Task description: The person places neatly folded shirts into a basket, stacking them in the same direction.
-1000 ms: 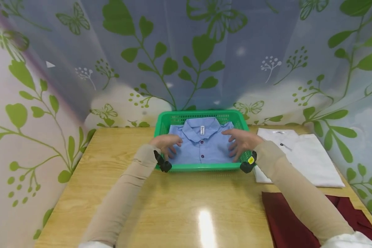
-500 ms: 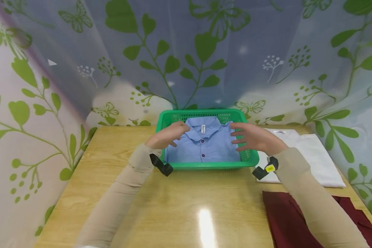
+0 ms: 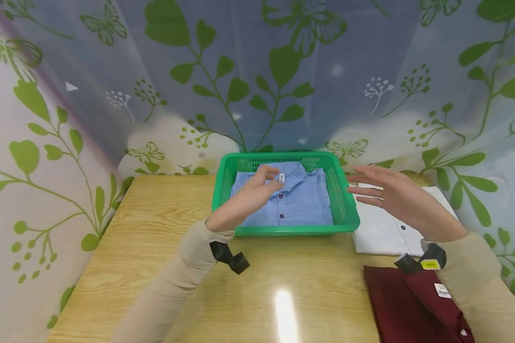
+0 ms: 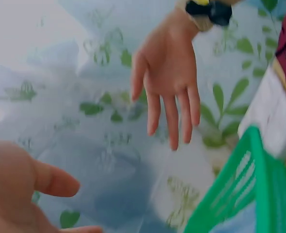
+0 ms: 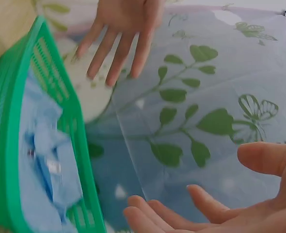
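Note:
A folded light blue shirt (image 3: 302,202) lies in a green plastic basket (image 3: 283,230), its collar toward the back. Above the shirt's left part hovers my left hand (image 3: 254,193), fingers spread and holding nothing. My right hand (image 3: 401,197) is raised past the basket's right side, over a folded white shirt (image 3: 377,238), with straight fingers and nothing in them. In the left wrist view the right palm (image 4: 169,73) faces the camera. The right wrist view shows the left hand (image 5: 126,29) beyond the basket (image 5: 17,136), also free of any thing.
A dark red folded shirt (image 3: 405,305) lies at the table's front right, partly hidden by the right forearm. The wooden table (image 3: 154,224) meets a leaf-patterned curtain (image 3: 240,85) at the back. The basket stands close to that curtain.
Both hands have come up out of the basket. The right hand has moved right, over the white shirt; the left has shifted right above the blue shirt, which stays in the basket.

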`<action>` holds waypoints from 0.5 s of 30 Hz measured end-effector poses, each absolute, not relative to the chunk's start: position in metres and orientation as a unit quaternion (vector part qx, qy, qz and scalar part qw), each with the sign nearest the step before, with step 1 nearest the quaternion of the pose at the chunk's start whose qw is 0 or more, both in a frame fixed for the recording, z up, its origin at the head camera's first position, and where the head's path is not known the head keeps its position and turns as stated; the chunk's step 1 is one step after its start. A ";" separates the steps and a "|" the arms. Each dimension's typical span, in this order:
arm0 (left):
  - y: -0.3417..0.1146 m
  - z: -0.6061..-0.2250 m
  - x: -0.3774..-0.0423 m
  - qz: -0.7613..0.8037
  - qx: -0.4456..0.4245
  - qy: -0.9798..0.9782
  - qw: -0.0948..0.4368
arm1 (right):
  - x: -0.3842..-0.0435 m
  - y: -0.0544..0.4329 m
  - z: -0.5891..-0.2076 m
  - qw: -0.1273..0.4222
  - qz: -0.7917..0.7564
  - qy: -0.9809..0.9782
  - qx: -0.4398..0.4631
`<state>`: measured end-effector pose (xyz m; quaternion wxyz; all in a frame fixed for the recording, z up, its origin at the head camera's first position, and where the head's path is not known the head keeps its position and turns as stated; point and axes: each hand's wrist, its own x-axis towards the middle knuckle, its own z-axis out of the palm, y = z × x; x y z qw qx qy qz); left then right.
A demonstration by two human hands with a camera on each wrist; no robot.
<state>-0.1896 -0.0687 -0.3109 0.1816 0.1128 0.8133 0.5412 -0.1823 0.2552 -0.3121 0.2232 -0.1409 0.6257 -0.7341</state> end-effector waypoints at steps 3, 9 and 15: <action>-0.058 -0.314 -0.174 0.572 0.115 0.795 0.164 | -0.170 0.280 -0.320 0.190 -0.751 0.610 -0.166; -0.034 -0.328 -0.144 0.633 0.122 0.750 0.152 | -0.143 0.322 -0.338 0.094 -0.675 0.718 -0.145; -0.001 -0.354 -0.112 0.667 0.124 0.705 0.205 | -0.107 0.354 -0.346 0.023 -0.419 0.906 -0.055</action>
